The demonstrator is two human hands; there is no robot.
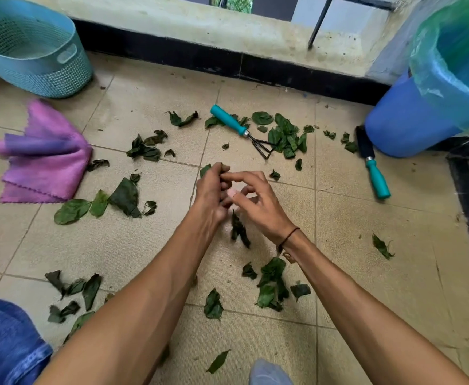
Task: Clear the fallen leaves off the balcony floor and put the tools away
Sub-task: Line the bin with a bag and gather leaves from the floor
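Green and dark fallen leaves [283, 134] lie scattered over the beige tiled balcony floor [352, 287]. My left hand [211, 193] is closed around a few leaves; a green leaf tip [205, 169] sticks out above its fingers. My right hand [258, 204] is right beside it with fingers spread, its fingertips touching the left hand's fingers. A dark, blurred leaf [239, 230] hangs just under both hands. A teal-handled hand rake [229, 121] lies among the leaves behind my hands. A teal-handled trowel with a black blade [377, 179] lies on the right.
A blue bin [405, 129] lined with a green plastic bag [455, 56] stands at the far right. A teal mesh basket [33, 54] stands at the far left, with a pink cloth [44, 168] in front of it. A low wall [200, 26] with railing bars runs behind.
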